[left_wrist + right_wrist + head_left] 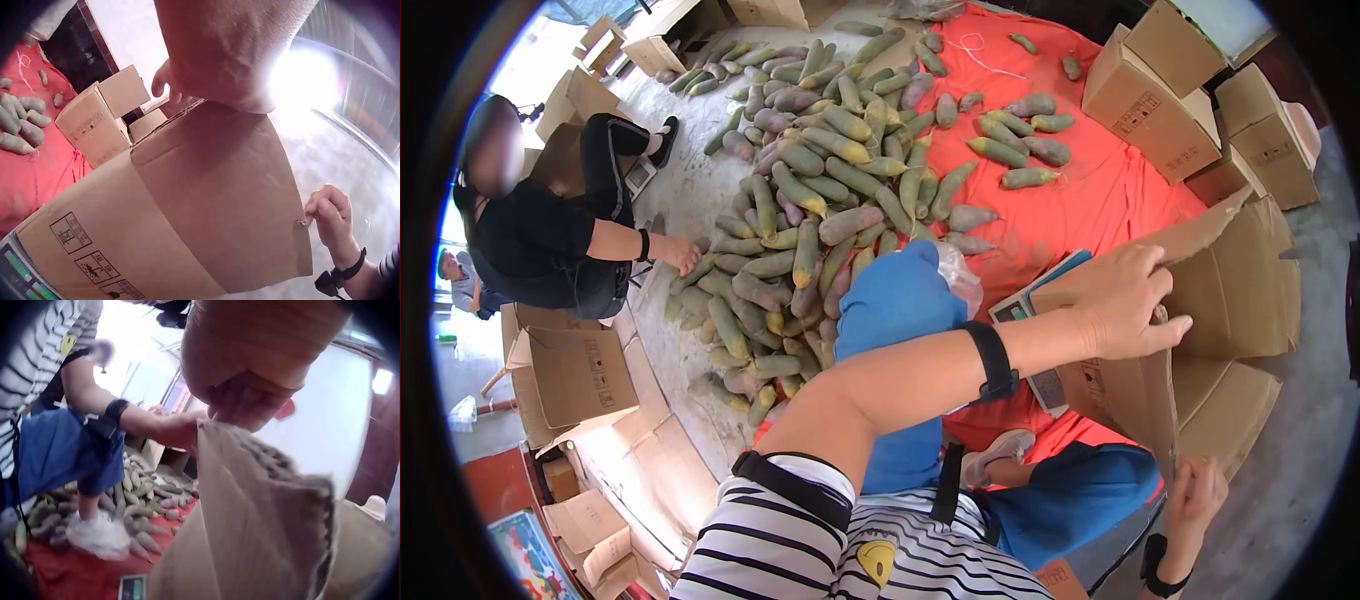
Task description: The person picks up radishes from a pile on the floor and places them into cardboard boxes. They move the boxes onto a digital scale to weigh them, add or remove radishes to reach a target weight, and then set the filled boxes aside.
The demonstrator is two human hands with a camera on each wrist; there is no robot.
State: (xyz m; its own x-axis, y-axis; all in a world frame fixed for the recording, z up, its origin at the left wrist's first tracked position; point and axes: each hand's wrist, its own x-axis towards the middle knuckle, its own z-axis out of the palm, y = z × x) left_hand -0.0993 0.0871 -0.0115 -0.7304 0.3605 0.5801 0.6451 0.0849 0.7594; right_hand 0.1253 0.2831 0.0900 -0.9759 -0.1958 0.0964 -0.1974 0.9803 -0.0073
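An upright cardboard box (1120, 395) with raised flaps stands by the person's knees. My left hand (1128, 305) lies across its upper edge, fingers spread and loosely bent over the inside. The left wrist view shows that hand (219, 56) above the flap (219, 187), its palm side hidden. My right hand (1197, 492) is at the box's near side. Its fingertips pinch the flap's corner in the left wrist view, where the hand (331, 215) is seen from the side. In the right wrist view the right hand (256, 375) is over the torn cardboard edge (269, 456).
A scale (1048, 385) sits beside the box on red cloth (1100, 200). A large pile of green and purplish long vegetables (800, 200) covers the floor ahead. More boxes (1150, 105) stand at the upper right. Another person (540, 230) sits at the left, reaching to the pile.
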